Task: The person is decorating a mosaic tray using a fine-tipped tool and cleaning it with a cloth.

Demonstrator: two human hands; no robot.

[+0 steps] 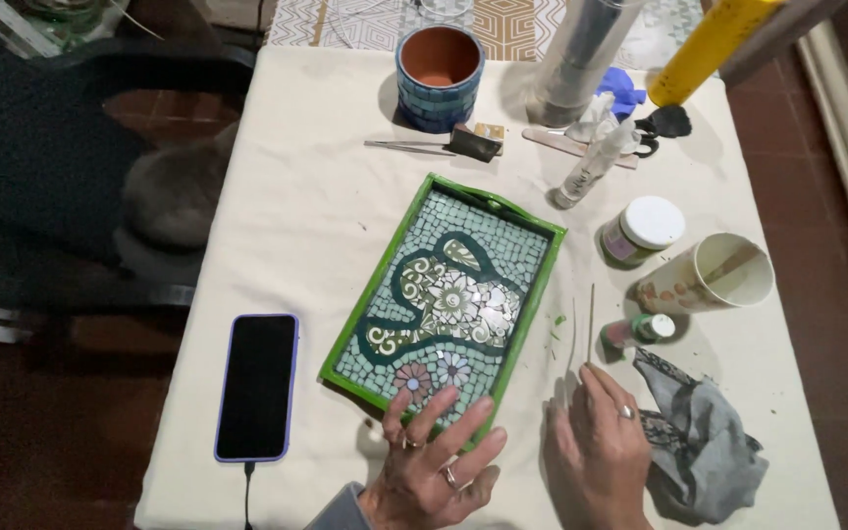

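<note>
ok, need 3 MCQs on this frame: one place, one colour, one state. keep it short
1. Where does the phone lie relative to the mosaic tray?
A. to its left
B. on top of it
C. beyond it, by the pot

2. What colour is the tray's frame?
A. red
B. green
C. white

3. What is the left hand doing?
A. gripping the spray bottle
B. closed in a fist on the cloth
C. resting with fingers spread on the tray's near edge

Answers:
1 A: the dark-screened phone sits on the table cover left of the tray.
2 B: the rim around the mosaic is bright green.
3 C: the open fingers lie over the near tiles; the right hand touches a thin stick beside the tray.
</note>
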